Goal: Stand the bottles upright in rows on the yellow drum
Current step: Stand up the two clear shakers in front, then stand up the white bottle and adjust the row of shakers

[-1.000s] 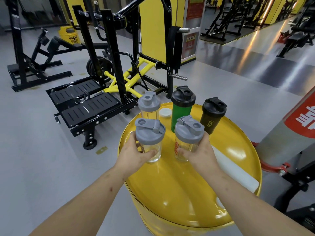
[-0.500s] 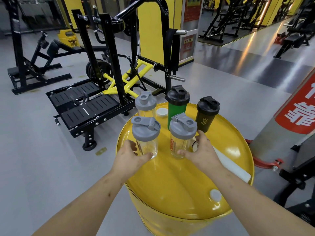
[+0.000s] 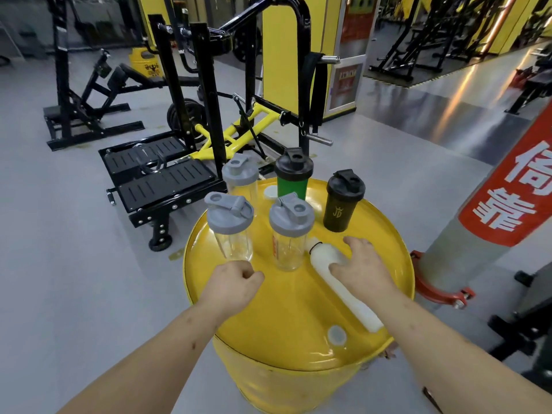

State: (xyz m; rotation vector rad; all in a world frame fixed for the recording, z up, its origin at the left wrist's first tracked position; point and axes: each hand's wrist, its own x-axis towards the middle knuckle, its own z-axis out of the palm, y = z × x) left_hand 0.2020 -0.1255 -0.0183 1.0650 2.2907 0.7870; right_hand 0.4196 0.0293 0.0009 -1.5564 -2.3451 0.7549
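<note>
On the yellow drum [image 3: 298, 309] stand five bottles. The back row holds a clear grey-lidded bottle [image 3: 240, 182], a green bottle with a black lid [image 3: 292, 185] and a black bottle [image 3: 343, 206]. In front stand two more clear grey-lidded bottles, one on the left [image 3: 230, 230] and one in the middle [image 3: 291, 236]. A white bottle [image 3: 357, 307] lies on its side at the right. My right hand [image 3: 363, 270] rests over its upper half, fingers spread. My left hand [image 3: 236, 283] is loosely curled and holds nothing, just below the front-left bottle.
A small white cap [image 3: 270, 192] and a round bung [image 3: 337, 334] sit on the drum top. A black and yellow gym machine [image 3: 179, 174] stands close behind on the left. A grey post with a red banner [image 3: 493, 204] and red base clamp [image 3: 439, 291] rises at the right.
Both hands have let go of the two front clear bottles, which now stand alone. My right hand has moved right onto the lying white bottle; my left hand has drawn back.
</note>
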